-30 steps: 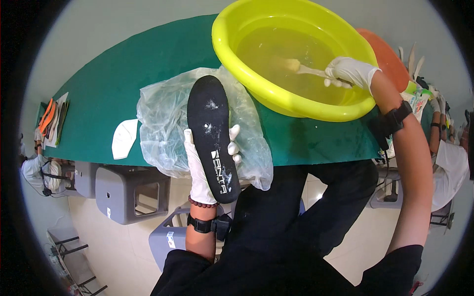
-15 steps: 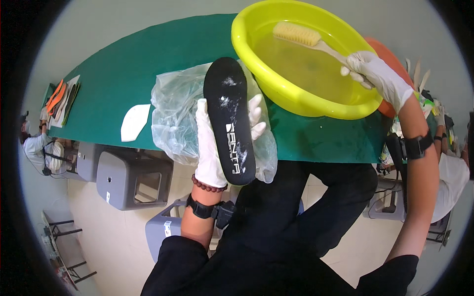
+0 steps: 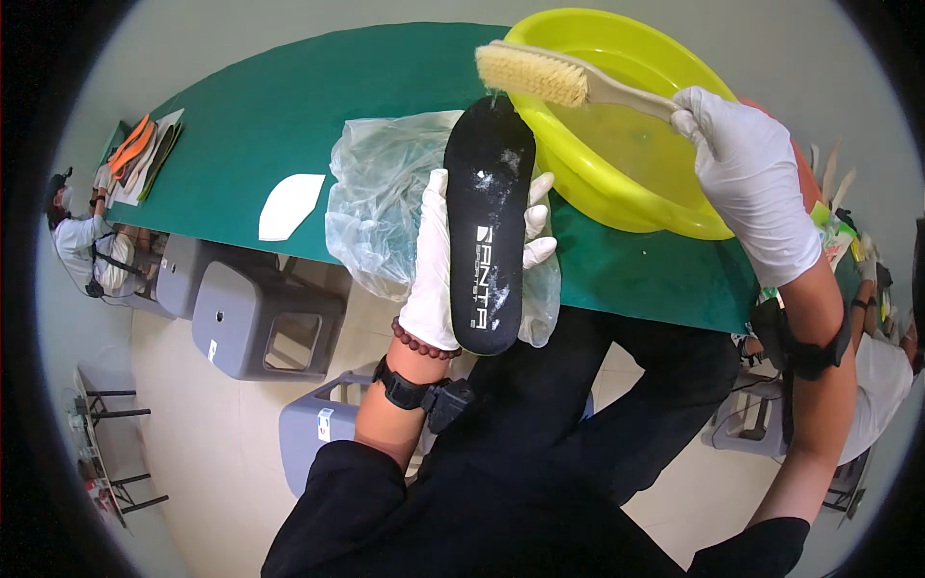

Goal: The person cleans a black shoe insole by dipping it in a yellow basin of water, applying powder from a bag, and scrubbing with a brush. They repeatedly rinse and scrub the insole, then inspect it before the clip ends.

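My left hand (image 3: 436, 265), in a white glove, cradles a black shoe insole (image 3: 489, 212) from below, thumb on one side and fingers on the other. White residue is smeared over the insole, and pale lettering runs along its heel half. My right hand (image 3: 747, 173), gloved too, grips the handle of a scrub brush (image 3: 544, 75) with pale bristles. The bristles hang just above the insole's toe end, with what looks like water dripping between them. Behind the brush is a yellow-green basin (image 3: 617, 202) of cloudy water.
A crumpled clear plastic bag (image 3: 371, 212) lies on the green table (image 3: 251, 116) under my left hand. Left of it is a white cut-out sheet (image 3: 291, 206). Grey stools (image 3: 251, 318) stand below the table edge. Other people sit at the far left and right, near more insoles (image 3: 140, 159).
The brush has come up out of the basin and moved left, over the insole's toe. My left hand and the insole have shifted slightly right in view.
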`<state>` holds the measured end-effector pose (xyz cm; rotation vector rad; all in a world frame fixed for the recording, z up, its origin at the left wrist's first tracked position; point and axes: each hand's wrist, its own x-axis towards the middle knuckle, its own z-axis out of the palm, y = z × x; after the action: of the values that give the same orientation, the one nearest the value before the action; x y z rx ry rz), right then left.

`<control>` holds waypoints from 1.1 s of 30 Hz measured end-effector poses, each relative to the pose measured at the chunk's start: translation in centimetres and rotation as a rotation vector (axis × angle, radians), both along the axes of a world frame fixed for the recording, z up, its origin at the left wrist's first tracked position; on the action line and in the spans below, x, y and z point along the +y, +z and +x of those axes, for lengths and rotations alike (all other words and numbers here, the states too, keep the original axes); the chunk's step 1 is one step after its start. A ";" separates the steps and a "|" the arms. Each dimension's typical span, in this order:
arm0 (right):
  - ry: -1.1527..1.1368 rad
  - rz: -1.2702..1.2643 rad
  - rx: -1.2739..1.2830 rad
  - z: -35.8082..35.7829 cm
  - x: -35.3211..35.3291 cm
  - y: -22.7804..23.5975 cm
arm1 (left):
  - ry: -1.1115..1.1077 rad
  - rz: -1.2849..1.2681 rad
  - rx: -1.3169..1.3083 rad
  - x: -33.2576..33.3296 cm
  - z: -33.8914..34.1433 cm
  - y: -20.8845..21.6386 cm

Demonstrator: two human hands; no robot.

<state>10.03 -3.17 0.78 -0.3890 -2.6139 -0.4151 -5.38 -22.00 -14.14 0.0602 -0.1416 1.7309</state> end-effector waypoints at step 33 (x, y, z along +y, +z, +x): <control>0.173 0.293 -0.256 7.4 -7.8 -1.8 | 0.133 -0.007 0.085 0.6 -1.3 -0.6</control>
<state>17.44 -10.98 -0.99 -0.0118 -2.7431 -0.8207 -6.72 -21.36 -14.78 0.1406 -0.0694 1.8584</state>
